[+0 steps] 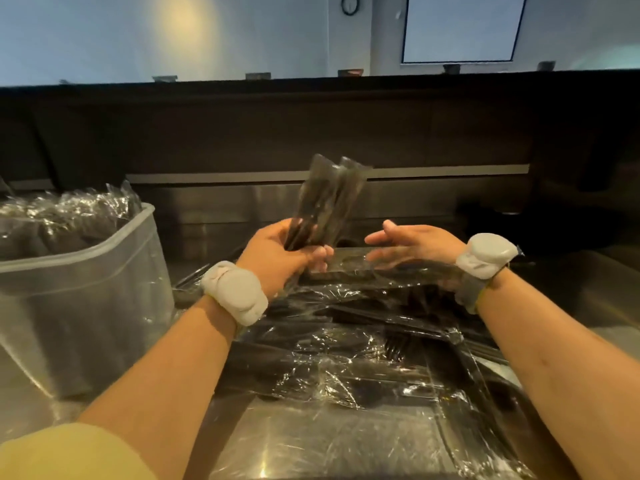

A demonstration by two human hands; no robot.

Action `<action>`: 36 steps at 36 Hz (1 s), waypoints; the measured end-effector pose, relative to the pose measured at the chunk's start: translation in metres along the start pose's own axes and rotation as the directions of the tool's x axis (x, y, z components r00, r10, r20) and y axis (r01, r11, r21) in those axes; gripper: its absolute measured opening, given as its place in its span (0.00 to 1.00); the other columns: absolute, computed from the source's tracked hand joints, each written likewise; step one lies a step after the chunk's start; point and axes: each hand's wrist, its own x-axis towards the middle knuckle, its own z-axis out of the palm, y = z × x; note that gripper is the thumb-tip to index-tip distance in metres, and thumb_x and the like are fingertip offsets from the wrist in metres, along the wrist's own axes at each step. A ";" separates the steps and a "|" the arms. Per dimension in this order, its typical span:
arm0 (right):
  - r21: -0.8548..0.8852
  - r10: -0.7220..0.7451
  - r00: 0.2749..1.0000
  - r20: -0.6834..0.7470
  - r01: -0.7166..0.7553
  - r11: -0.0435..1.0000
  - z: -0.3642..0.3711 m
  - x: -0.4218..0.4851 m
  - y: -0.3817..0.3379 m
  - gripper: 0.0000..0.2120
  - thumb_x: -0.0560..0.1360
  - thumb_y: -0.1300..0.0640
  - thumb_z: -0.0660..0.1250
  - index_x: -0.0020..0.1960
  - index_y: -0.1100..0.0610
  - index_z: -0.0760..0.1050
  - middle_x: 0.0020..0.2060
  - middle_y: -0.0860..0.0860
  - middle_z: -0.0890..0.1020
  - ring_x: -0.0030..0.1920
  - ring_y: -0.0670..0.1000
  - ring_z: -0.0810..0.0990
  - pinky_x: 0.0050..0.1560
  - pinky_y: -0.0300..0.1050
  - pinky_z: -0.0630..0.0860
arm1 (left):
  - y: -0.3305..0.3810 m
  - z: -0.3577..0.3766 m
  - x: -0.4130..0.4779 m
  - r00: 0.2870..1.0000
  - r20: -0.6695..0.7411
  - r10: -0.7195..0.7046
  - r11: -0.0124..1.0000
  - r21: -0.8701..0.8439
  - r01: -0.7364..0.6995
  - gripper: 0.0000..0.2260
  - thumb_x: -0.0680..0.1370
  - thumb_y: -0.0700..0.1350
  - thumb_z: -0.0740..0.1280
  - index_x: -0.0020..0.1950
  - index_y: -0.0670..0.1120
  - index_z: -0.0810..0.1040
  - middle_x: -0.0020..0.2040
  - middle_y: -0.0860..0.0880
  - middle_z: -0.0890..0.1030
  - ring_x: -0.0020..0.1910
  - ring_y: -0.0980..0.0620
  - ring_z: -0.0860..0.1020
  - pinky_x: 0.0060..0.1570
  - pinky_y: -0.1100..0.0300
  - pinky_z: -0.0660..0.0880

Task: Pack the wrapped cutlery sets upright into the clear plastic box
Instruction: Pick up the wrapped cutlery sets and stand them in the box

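My left hand (277, 252) grips the lower end of a small bunch of wrapped cutlery sets (325, 199), black utensils in clear film, held upright above the counter. My right hand (415, 242) hovers just to its right, palm turned left, fingers apart, holding nothing. Below both hands lies a loose pile of wrapped cutlery sets (363, 344) spread flat on the steel counter. The clear plastic box (86, 282) stands at the left, holding several wrapped sets (62, 216) whose film tops poke above its rim.
The steel counter (311, 441) runs toward me, with a raised steel backsplash and a dark wall panel (277, 133) behind. Grey bands sit on both wrists. A yellow sleeve (69, 452) shows at the bottom left.
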 end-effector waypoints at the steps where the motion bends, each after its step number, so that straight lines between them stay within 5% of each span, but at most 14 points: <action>1: 0.035 0.004 1.000 0.006 -0.005 0.999 0.002 -0.001 -0.001 0.20 0.79 0.44 0.57 0.58 0.57 0.78 0.46 0.55 0.85 0.46 0.52 0.84 0.43 0.39 0.80 | 0.000 0.001 -0.001 0.999 -0.039 -0.026 0.997 -0.076 0.023 0.10 0.74 0.34 0.69 0.54 0.38 0.78 0.45 0.42 0.84 0.40 0.51 0.84 0.38 0.63 0.80; 6: 0.102 -0.072 0.996 0.048 0.067 0.993 0.019 -0.010 -0.013 0.20 0.80 0.42 0.52 0.56 0.52 0.78 0.50 0.52 0.84 0.53 0.54 0.82 0.57 0.52 0.76 | -0.007 -0.001 0.003 0.981 -0.112 -0.157 0.959 -0.256 0.124 0.10 0.78 0.41 0.65 0.57 0.39 0.76 0.46 0.45 0.85 0.41 0.49 0.85 0.37 0.55 0.82; 12: -0.100 -0.201 0.980 0.015 0.201 0.974 0.037 -0.016 -0.016 0.12 0.79 0.48 0.58 0.57 0.49 0.77 0.51 0.49 0.83 0.51 0.51 0.83 0.57 0.51 0.76 | -0.011 -0.001 0.004 0.967 0.033 -0.251 0.855 -0.460 0.237 0.08 0.81 0.41 0.59 0.53 0.43 0.78 0.46 0.49 0.85 0.44 0.49 0.84 0.45 0.48 0.81; 16: -0.208 -0.290 0.957 -0.011 0.282 0.937 0.057 -0.007 -0.016 0.14 0.77 0.45 0.61 0.59 0.48 0.75 0.52 0.46 0.82 0.54 0.47 0.81 0.55 0.47 0.77 | -0.015 0.003 0.001 0.962 0.068 -0.264 0.872 -0.410 0.268 0.10 0.75 0.41 0.66 0.56 0.41 0.79 0.45 0.44 0.85 0.42 0.47 0.84 0.43 0.50 0.82; 21: -0.290 -0.371 0.914 -0.163 0.315 0.904 0.071 0.001 -0.014 0.15 0.74 0.47 0.68 0.48 0.59 0.80 0.44 0.56 0.84 0.43 0.52 0.82 0.49 0.51 0.78 | -0.021 0.003 0.000 0.964 0.070 -0.257 0.933 -0.241 0.267 0.25 0.64 0.56 0.75 0.54 0.43 0.81 0.50 0.39 0.84 0.52 0.40 0.82 0.59 0.40 0.74; 26: -0.036 -0.249 0.954 -0.165 0.246 0.969 0.062 0.002 -0.007 0.06 0.77 0.56 0.65 0.48 0.56 0.80 0.45 0.56 0.85 0.46 0.55 0.84 0.50 0.51 0.81 | -0.022 0.001 0.008 0.960 0.039 -0.278 0.926 -0.255 0.278 0.10 0.80 0.44 0.62 0.53 0.42 0.81 0.51 0.41 0.84 0.51 0.44 0.82 0.61 0.43 0.74; 31: 0.153 -0.224 0.944 -0.244 0.266 0.952 0.047 0.000 -0.007 0.08 0.78 0.59 0.63 0.55 0.57 0.78 0.43 0.54 0.85 0.46 0.54 0.85 0.51 0.55 0.80 | -0.019 -0.002 0.006 0.979 0.022 -0.203 0.916 -0.348 0.198 0.09 0.79 0.36 0.62 0.53 0.42 0.80 0.49 0.43 0.84 0.47 0.46 0.83 0.53 0.49 0.79; 36: 0.310 -0.294 0.930 -0.219 0.352 0.883 0.039 -0.006 -0.022 0.07 0.78 0.60 0.62 0.52 0.54 0.78 0.40 0.50 0.84 0.44 0.52 0.84 0.51 0.53 0.80 | -0.010 -0.005 0.010 0.979 -0.161 -0.129 0.921 -0.384 0.058 0.08 0.77 0.34 0.65 0.52 0.42 0.80 0.43 0.44 0.84 0.40 0.49 0.84 0.46 0.52 0.81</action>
